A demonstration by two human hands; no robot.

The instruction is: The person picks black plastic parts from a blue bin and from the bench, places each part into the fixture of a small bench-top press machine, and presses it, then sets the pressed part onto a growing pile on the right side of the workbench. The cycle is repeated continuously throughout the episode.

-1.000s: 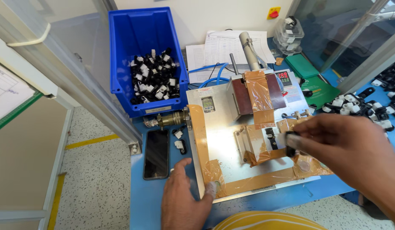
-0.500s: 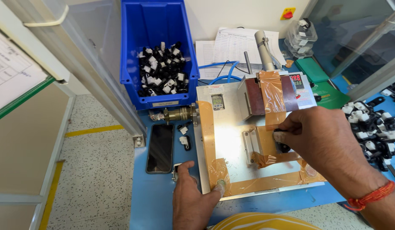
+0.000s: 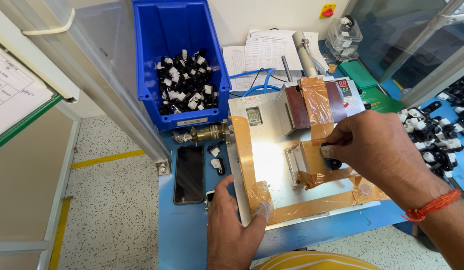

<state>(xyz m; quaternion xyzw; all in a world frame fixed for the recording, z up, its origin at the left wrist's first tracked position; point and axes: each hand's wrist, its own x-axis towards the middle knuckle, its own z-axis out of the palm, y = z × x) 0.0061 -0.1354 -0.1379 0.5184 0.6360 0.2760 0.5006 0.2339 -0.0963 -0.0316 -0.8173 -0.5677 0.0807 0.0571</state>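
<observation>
Pinching a small black part (image 3: 333, 163) in the right hand (image 3: 379, 152), grip pressed together around it with thumb and fingertips, holding it against the taped block (image 3: 312, 162) on the metal plate (image 3: 272, 165). Resting the left hand (image 3: 232, 227) at the plate's near left corner, grip spread, index fingertip (image 3: 263, 209) pressing on the brown tape there, holding nothing. Wearing a red thread band (image 3: 432, 206) on the right wrist.

Lying flat on the blue table (image 3: 192, 235), plate edged in brown tape, with a dark taped box (image 3: 312, 102) standing just behind the block and a small red-digit display (image 3: 342, 85) beside it. Lying just left of the plate: a black phone (image 3: 189, 174), two loose small parts (image 3: 216, 157) and a brass fitting (image 3: 207, 134). Standing behind them, a blue bin (image 3: 182, 60) holding many black and white parts. Piling up at the far right, more black parts (image 3: 437, 135); lying behind the plate, printed sheets (image 3: 267, 52).
</observation>
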